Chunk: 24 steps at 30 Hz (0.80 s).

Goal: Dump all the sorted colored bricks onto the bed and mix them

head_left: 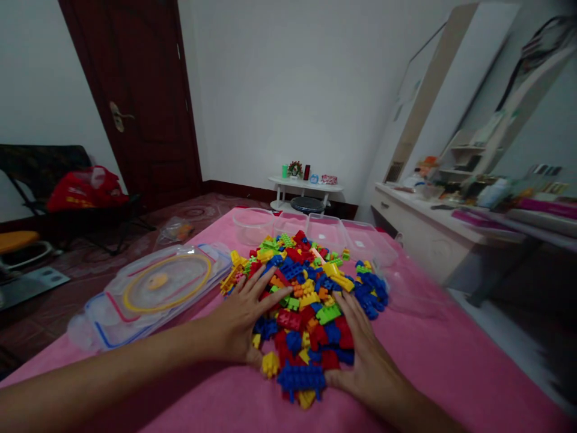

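A heap of plastic building blocks [306, 288] in red, blue, yellow, green and orange lies on a pink tablecloth [451, 361]. My left hand [243, 316] rests flat on the heap's left side, fingers spread over the blocks. My right hand [365, 355] lies flat against the heap's right near side, fingers stretched out and touching red and blue blocks. Neither hand grips a block. A blue comb-shaped block [301, 377] sits at the near edge between my wrists.
Several clear plastic containers [324, 231] stand behind the heap. A stack of clear lids [157, 288] with coloured rims lies to the left. A white dresser [424, 231] stands on the right, a dark door [144, 102] and a chair on the left.
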### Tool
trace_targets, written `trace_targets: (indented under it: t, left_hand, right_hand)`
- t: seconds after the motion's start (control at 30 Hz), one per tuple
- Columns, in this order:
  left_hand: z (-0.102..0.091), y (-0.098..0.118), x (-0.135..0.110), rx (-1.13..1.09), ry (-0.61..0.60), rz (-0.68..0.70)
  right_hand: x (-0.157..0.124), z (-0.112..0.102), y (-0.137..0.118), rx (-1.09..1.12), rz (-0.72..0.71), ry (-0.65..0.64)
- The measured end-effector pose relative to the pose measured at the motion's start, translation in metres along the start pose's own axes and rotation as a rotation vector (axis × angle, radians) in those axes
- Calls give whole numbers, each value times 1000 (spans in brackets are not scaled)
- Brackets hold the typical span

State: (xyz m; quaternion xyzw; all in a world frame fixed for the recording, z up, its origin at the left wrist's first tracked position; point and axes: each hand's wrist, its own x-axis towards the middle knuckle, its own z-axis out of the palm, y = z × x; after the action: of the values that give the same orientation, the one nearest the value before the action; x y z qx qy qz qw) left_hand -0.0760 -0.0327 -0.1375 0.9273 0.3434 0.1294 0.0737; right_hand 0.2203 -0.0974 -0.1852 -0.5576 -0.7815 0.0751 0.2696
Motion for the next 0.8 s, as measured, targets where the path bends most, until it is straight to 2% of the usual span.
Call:
trace_targets:
  t: [0.23,0.33,0.4,0.5,0.6,0.7,0.8]
  left_hand:
    - [3,10,46,-60,197,-18]
    - [-10,7,68,-151,227,-14]
    - [-26,0,80,-215,232,-2]
    - [-56,-22,89,-268,183,-20]
    - [-79,-55,87,-273,130,-189]
    - [-81,-89,81,-227,43,-306]
    - [-68,-107,80,-139,-108,-426]
  right_hand:
    - [58,-1,-13,172,-17,196]
    - [87,-9,-23,253,-4,230]
    - [106,-21,-30,297,-10,181]
    - [126,-46,-30,337,-30,70]
    - [138,-68,-12,257,29,10]
    - [142,-70,17,98,189,-36]
    - [144,-52,39,-60,335,-117]
